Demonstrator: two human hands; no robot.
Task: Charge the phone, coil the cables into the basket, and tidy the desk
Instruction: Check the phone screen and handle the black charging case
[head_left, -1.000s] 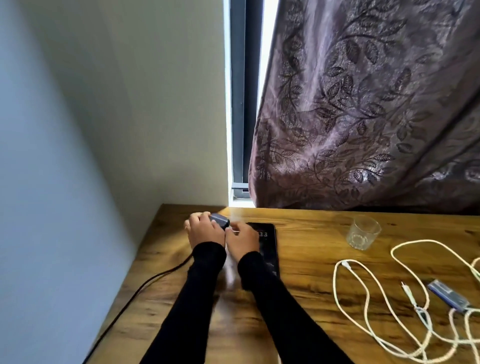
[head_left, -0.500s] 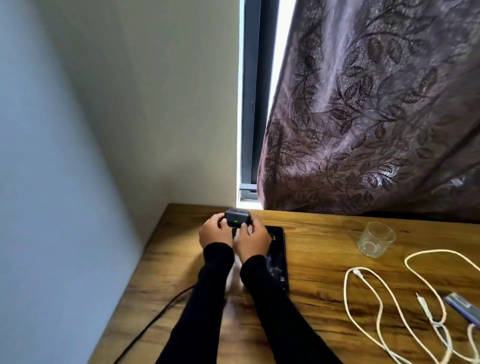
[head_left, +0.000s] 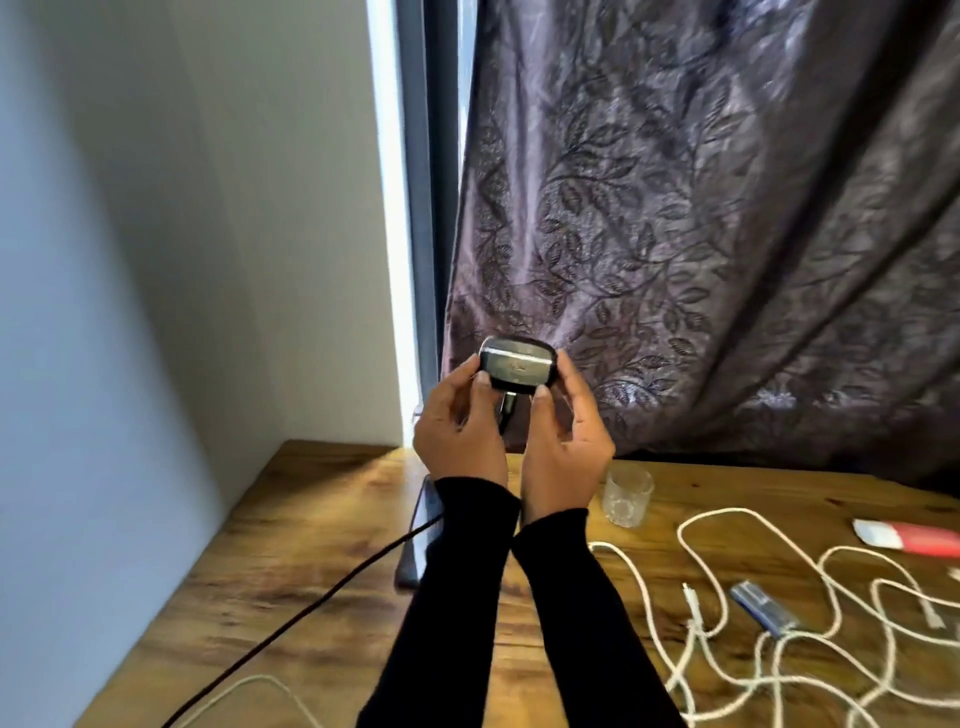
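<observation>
Above the far left part of the desk (head_left: 322, 587), in front of the curtain (head_left: 701, 234), you hold a black charger block (head_left: 517, 366) between both hands. It is glossy, with rounded corners, and a dark cable (head_left: 311, 608) drops from its underside and trails over the desk to the near left. Your left hand (head_left: 460, 431) pinches its left end and your right hand (head_left: 563, 447) its right end, fingers curled round it. The phone (head_left: 418, 540) lies flat beneath your wrists. White cables (head_left: 717, 623) sprawl to the right, near a glass (head_left: 627, 498).
</observation>
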